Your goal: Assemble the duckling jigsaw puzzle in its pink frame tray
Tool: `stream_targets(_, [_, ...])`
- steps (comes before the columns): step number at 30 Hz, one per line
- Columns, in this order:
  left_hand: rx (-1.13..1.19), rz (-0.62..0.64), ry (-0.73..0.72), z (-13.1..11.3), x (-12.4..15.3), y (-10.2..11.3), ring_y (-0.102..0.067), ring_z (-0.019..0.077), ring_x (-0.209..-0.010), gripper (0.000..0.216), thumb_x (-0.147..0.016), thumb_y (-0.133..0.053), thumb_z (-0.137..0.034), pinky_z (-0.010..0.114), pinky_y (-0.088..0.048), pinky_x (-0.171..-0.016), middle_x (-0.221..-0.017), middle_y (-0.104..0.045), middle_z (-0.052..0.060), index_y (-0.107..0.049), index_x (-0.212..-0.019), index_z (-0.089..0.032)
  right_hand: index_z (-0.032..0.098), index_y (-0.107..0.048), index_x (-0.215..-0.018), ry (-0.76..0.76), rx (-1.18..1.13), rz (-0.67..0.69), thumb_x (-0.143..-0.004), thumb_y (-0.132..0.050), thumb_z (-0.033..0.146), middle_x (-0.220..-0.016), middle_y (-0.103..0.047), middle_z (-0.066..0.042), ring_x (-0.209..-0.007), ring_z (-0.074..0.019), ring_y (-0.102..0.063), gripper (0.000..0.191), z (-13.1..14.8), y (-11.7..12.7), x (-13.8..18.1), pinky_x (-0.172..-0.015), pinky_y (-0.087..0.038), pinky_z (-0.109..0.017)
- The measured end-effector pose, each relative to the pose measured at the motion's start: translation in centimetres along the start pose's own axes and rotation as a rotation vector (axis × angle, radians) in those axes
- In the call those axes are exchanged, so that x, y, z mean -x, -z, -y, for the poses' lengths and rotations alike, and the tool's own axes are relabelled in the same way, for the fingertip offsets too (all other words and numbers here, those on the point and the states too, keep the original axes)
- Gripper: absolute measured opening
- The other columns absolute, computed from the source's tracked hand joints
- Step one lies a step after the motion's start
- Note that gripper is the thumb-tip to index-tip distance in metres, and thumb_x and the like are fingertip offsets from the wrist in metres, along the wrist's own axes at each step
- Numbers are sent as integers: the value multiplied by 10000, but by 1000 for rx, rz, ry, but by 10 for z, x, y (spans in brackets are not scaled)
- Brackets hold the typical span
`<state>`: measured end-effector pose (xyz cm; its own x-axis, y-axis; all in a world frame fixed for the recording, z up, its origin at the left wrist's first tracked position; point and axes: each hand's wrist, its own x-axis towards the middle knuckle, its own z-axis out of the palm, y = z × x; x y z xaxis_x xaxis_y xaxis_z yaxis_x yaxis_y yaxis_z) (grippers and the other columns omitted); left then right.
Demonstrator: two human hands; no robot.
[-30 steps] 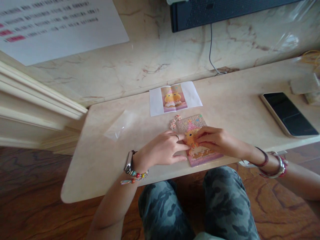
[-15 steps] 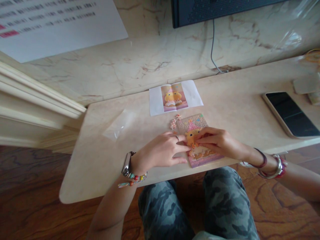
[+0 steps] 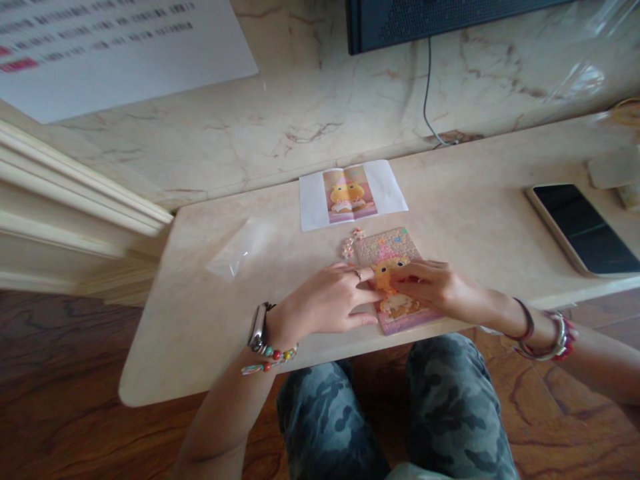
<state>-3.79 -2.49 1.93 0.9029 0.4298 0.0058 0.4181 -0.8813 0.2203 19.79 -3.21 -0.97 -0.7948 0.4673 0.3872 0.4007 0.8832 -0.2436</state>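
A jigsaw puzzle [image 3: 400,323] with a yellow cartoon figure lies near the table's front edge, largely put together. My left hand [image 3: 333,298] rests at its left side, fingers spread and their tips on the puzzle. Over the puzzle's middle, my right hand [image 3: 435,287] has its fingers pinched together and pointing down. Whatever is between those fingertips is hidden. A small cluster of loose puzzle pieces [image 3: 349,248] lies by the puzzle's upper left corner. Behind it, a creased printed sheet [image 3: 313,203] shows the same yellow figure.
On the table [image 3: 175,320], a clear plastic bag [image 3: 239,250] lies to the left and a phone [image 3: 580,230] to the right. A dark screen [image 3: 450,23] hangs above, its cable [image 3: 426,100] running down the wall. A printed notice [image 3: 125,63] is at upper left.
My right hand's fingers have drawn closer together and lower over the puzzle's middle, uncovering more of the figure's face. My left hand has barely shifted.
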Motion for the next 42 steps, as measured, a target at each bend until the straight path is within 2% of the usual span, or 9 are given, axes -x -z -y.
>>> stream_targets(7, [5, -3, 17, -2, -1, -1, -539, 190, -951, 319, -824, -480, -434, 360, -408, -868, -1018, -558, 67, -603, -1034, -228, 117, -561, -935, 122, 173, 57, -862, -416, 119, -922, -607, -112, -774, -158, -565, 162, 1, 5, 0, -662, -480, -316])
stream_targets(14, [9, 10, 25, -3, -1, 1, -540, 188, -963, 344, -822, -483, -432, 355, -410, -872, -1054, -560, 68, -573, -1073, -214, 124, -568, -945, 13, 47, 53, -871, -396, 130, -967, -601, -103, -862, -165, -569, 187, 3, 6, -3, -716, -496, -305])
stream_targets(20, [12, 12, 61, -3, -1, 2, -555, 181, -934, 355, -814, -492, -440, 350, -421, -859, -1014, -586, 59, -577, -1048, -187, 127, -584, -897, -49, 0, 156, -874, -358, 110, -937, -590, -98, -868, -163, -567, 228, 3, 9, -10, -747, -496, -314])
stream_targets(23, [12, 14, 65, -3, -1, 3, -563, 175, -907, 309, -820, -486, -423, 347, -428, -841, -974, -598, 52, -605, -973, -182, 119, -588, -876, 10, 84, 129, -867, -368, 101, -829, -592, -95, -791, -175, -566, 221, 3, 10, -10, -695, -493, -329])
stream_targets(27, [4, 12, 62, -3, 0, 3, -570, 169, -865, 267, -817, -494, -405, 344, -435, -814, -945, -598, 46, -625, -908, -191, 113, -562, -951, 109, 121, 55, -855, -382, 70, -780, -607, -89, -775, -180, -566, 208, 2, 14, -5, -685, -485, -339])
stream_targets(30, [-2, 6, 53, -4, -1, 2, -563, 170, -894, 294, -827, -478, -414, 343, -425, -834, -980, -592, 52, -608, -975, -195, 102, -536, -995, 92, 102, -2, -862, -393, 92, -817, -627, -102, -776, -172, -569, 196, 0, 22, 6, -672, -486, -329])
stream_targets(34, [-25, -18, 24, -5, -2, 1, -543, 180, -951, 277, -837, -471, -390, 358, -404, -867, -1036, -579, 53, -605, -997, -208, 99, -522, -1046, 49, 63, -2, -872, -385, 117, -863, -635, -116, -792, -172, -568, 222, -4, 28, 23, -658, -490, -328])
stream_targets(42, [-45, -51, -26, -6, -6, 0, -535, 169, -961, 254, -846, -470, -364, 347, -398, -869, -1040, -585, 55, -610, -952, -180, 110, -551, -1027, 46, -32, -2, -849, -445, 113, -924, -633, -117, -884, -184, -554, 207, -13, 21, 27, -691, -495, -333])
